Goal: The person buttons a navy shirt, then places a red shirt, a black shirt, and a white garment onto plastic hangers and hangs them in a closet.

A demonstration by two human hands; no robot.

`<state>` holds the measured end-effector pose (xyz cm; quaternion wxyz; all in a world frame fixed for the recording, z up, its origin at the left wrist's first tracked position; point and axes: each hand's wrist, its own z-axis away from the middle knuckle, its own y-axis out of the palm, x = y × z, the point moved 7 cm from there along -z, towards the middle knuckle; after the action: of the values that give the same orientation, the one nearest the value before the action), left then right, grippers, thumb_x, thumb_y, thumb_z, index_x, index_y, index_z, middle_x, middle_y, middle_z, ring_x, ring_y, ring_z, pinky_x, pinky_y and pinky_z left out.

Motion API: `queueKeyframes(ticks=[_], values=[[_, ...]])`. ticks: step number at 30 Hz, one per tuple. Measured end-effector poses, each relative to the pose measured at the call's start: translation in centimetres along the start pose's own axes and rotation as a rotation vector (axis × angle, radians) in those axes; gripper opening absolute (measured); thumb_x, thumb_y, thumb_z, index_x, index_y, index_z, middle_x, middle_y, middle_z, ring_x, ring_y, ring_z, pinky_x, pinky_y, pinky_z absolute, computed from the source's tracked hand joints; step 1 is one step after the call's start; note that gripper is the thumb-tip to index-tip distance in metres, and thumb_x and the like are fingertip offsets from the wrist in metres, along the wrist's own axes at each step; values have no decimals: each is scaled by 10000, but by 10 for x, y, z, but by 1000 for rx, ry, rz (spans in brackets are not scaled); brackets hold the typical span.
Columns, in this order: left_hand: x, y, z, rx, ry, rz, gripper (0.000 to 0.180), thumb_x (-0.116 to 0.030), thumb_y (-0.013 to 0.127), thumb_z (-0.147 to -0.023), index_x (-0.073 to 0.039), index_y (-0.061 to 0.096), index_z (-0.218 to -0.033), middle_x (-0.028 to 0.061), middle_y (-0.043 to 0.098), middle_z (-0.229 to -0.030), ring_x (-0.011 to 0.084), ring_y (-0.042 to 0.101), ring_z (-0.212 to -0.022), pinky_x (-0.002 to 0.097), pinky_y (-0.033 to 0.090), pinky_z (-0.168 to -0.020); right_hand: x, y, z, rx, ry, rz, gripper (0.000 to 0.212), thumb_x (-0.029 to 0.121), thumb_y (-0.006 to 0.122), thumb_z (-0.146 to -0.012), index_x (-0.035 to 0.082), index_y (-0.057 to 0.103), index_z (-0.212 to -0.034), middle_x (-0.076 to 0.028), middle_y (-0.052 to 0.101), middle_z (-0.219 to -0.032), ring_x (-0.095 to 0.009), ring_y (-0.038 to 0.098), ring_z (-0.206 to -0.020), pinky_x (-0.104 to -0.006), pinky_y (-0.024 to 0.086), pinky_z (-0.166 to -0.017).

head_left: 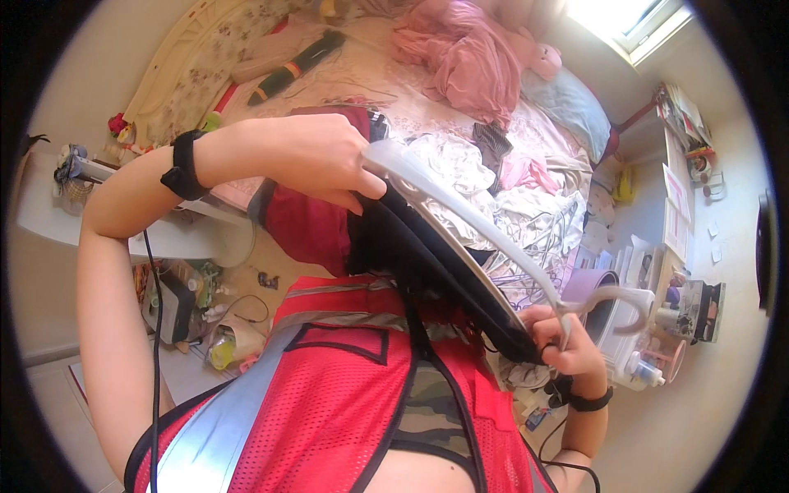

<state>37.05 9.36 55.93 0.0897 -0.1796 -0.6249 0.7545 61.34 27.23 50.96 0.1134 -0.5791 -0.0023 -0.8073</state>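
The left hand [308, 156] pinches a black garment [399, 238] beside one end of a white hanger [493, 234]; the right hand [569, 345] curls closed around garment and hanger near the hook. Both things are held up before the near edge of the bed [370, 74].

Your left hand [316, 156] pinches black cloth [427, 255] right by one end of the pale hanger [485, 226], and your right hand [567, 341] grips down near the hook! Dark red fabric [304, 226] hangs under your left wrist! Beyond, the bed [370, 70] carries a heaped pink blanket [464, 62], a blue pillow [567, 103] and, nearer you, rumpled white clothes [452, 160]
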Motion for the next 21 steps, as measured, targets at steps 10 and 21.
queueKeyframes(ticks=[10, 21], values=[[7, -3, 17, -201, 82, -54, 184, -261, 661, -780, -112, 554, -793, 42, 521, -721, 253, 568, -613, 353, 454, -505, -1, 10, -2, 154, -59, 130, 90, -18, 473, -519, -5, 400, -572, -144, 601, -851, -269, 428, -602, -309, 386, -551], [0, 2, 26, -204, 80, -3, 126, -194, 648, -763, -130, 555, -819, 33, 534, -769, 234, 568, -649, 346, 455, -513, -21, -16, 13, -56, 139, 253, 78, -60, 471, -611, -18, 405, -603, -113, 319, -541, -218, 360, -511, -303, 378, -536]])
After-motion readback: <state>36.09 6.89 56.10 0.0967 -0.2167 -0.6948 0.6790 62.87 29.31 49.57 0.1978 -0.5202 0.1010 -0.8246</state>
